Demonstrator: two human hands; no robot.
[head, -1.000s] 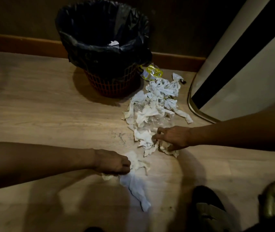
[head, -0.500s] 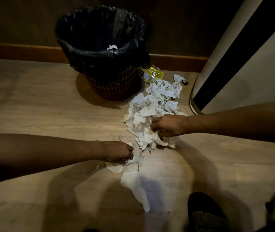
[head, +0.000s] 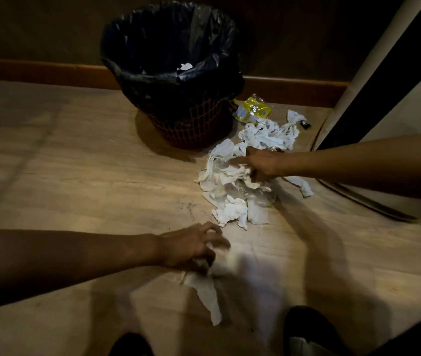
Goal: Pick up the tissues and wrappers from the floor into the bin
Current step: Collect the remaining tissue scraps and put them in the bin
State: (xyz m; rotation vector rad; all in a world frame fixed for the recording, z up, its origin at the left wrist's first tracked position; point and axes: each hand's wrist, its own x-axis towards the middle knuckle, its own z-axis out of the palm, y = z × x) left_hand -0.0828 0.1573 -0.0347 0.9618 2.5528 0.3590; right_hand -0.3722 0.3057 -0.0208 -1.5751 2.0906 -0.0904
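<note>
A red mesh bin (head: pixel 191 124) with a black liner stands by the wall, a white scrap inside it. To its right a pile of white tissues (head: pixel 232 196) lies on the wooden floor, mixed with clear plastic wrappers (head: pixel 258 195). A yellow wrapper (head: pixel 254 110) lies beside the bin. My right hand (head: pixel 260 163) rests on the pile, fingers curled into the tissues, forefinger stretched left. My left hand (head: pixel 194 249) lies nearer me, fingers closed on a long white tissue (head: pixel 208 296) that trails toward me on the floor.
A wooden skirting board (head: pixel 50 73) runs along the dark wall behind the bin. A tall white and black panel (head: pixel 384 80) with a curved base stands at the right. My dark shoes (head: pixel 307 330) show at the bottom edge.
My right hand has moved farther up the pile toward the bin. My left hand has loosened its fist and shifted slightly right, still on the long tissue.
</note>
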